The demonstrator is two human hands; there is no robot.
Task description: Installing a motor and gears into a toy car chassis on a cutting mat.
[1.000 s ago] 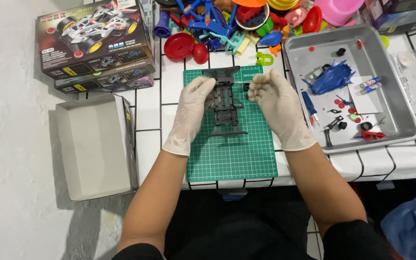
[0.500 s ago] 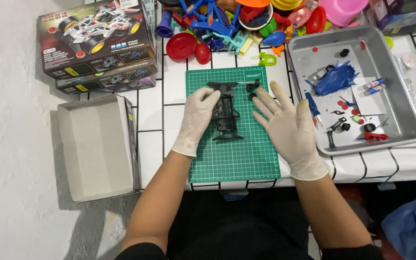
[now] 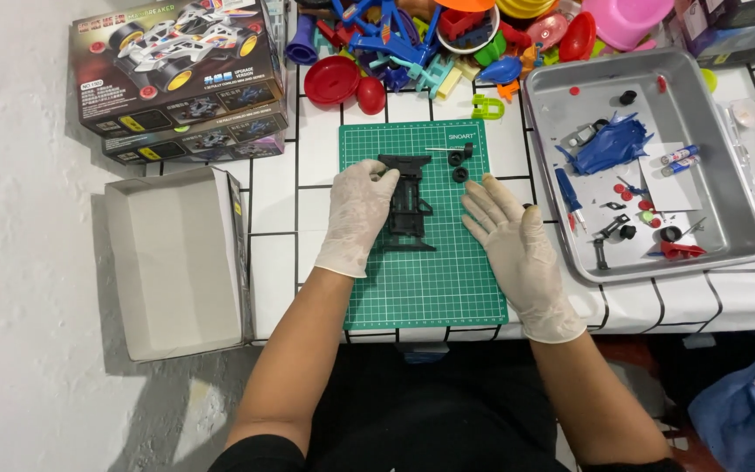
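Two gloved hands on green cutting mat (image 3: 425,288). Left hand (image 3: 356,218), fingers together, pins black toy-car chassis (image 3: 410,205) mid-mat. Right hand (image 3: 509,240) spread flat beside it, empty, near small black wheels (image 3: 459,166). Advice to self: hold chassis flat, pick wheels singly.

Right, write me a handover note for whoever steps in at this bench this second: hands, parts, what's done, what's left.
Left hand: gloved, resting on the left side of the black plastic model car chassis, steadying it on the green cutting mat; whether it grips cannot be told.
Right hand: gloved, open, flat on the mat right of the chassis, holding nothing.
Parts: two small black wheels and a thin metal axle lie on the mat by the chassis's far end. Blue car body shell and small fittings sit in the grey metal tray.
Done: bare chassis laid out.
Left: wheels, axle and shell are unfitted.
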